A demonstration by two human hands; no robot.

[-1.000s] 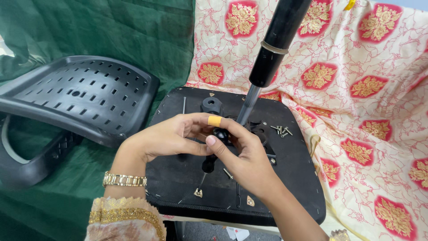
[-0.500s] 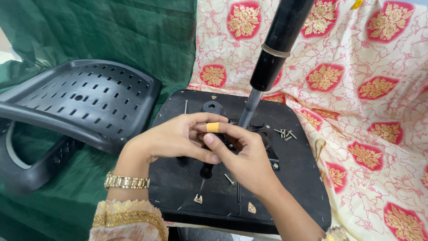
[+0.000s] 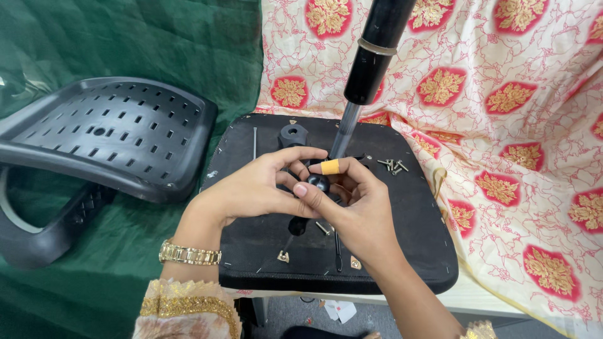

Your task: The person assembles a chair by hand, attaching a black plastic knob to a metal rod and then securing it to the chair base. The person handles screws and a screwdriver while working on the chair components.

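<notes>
A green cloth (image 3: 125, 37) covers the left of the scene and a cream fabric with red-and-gold floral medallions (image 3: 515, 125) drapes the right, from twelve to four o'clock. On the green cloth at nine o'clock lies a black perforated plastic chair back (image 3: 107, 138). At centre, an upturned black chair seat (image 3: 402, 251) lies underside up, a black gas-lift cylinder (image 3: 374, 56) rising from it toward twelve o'clock. Over the seat the left hand (image 3: 251, 191), a gold watch (image 3: 188, 254) at its wrist, and the right hand (image 3: 361, 210), one finger wrapped in an orange bandage (image 3: 330, 167), meet with fingers curled, together grasping a small black knob (image 3: 318, 183) just beside the cylinder's base. Loose screws (image 3: 392, 166) lie on the seat at two o'clock of the hands.
</notes>
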